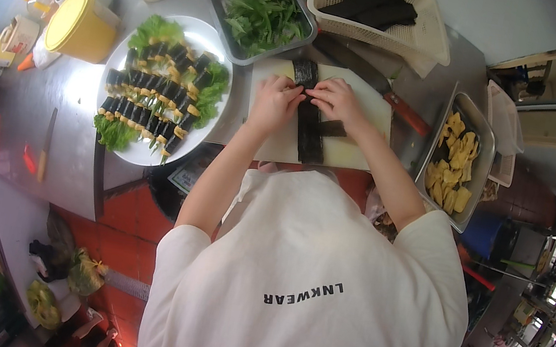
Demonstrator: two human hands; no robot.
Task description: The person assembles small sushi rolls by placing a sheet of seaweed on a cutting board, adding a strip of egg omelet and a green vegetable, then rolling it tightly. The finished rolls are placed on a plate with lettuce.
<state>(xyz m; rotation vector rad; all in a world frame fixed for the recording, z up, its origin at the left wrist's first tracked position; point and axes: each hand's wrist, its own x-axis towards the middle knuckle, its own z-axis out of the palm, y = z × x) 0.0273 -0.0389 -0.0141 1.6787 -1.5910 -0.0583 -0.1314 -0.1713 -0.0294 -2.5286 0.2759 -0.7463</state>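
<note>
A long dark strip of seaweed [310, 137] runs lengthwise over the white cutting board [361, 159]. Both hands meet across its upper half, fingertips nearly touching. My left hand [276, 103] has its fingers pinched together on the strip's left edge. From the other side, my right hand [337, 104] grips it with thumb and fingers drawn close. What lies under the fingertips is mostly hidden. A shorter dark piece [332, 128] sticks out to the right, below my right hand.
Left stands a white plate [218, 116] of seaweed-wrapped rolls on lettuce. Beyond the board are a tray of green leaves [260, 15], a basket [427, 51] with seaweed sheets and a large wooden-handled knife [406, 112]. A metal tray [475, 188] holds yellow pieces at right. Lidded tubs [95, 33] stand far left.
</note>
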